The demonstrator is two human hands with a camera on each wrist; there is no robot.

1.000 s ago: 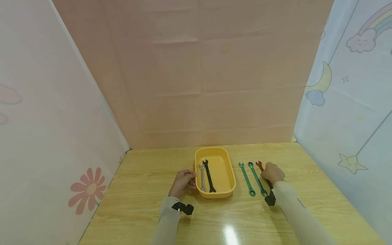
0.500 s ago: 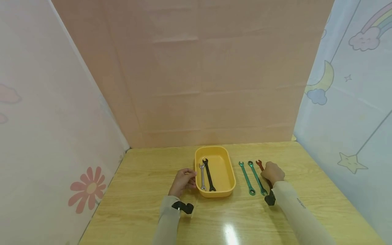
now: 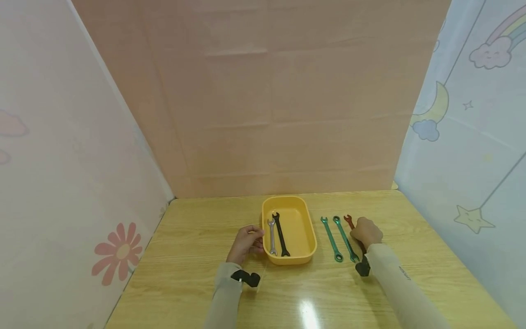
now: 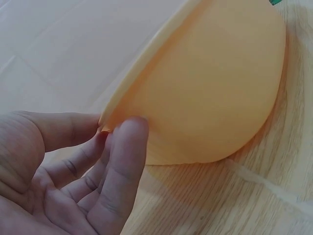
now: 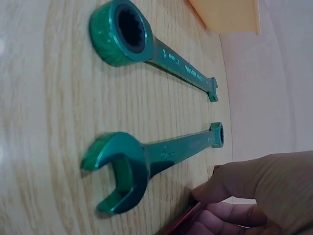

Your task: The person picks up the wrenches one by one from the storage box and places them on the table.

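Note:
My left hand (image 3: pixel 246 244) pinches the left rim of a yellow plastic tray (image 3: pixel 299 233), thumb on top and fingers below the lip in the left wrist view. Inside the tray lie a silver wrench (image 3: pixel 272 238) and a black wrench (image 3: pixel 281 235), side by side along its left part. On the right, my right hand (image 3: pixel 367 231) grips a red wrench (image 3: pixel 349 222) around its middle; its open-ended head shows past the fingers, and most of the handle is covered.
Two green ratchet wrenches, one (image 3: pixel 332 241) nearer the tray and one (image 3: pixel 345 238) nearer the right hand, lie on the wooden table (image 3: pixel 197 256) with their ring ends opposite ways. An upright brown sheet (image 3: pixel 271 100) closes off the back, and patterned cloths stand at both sides.

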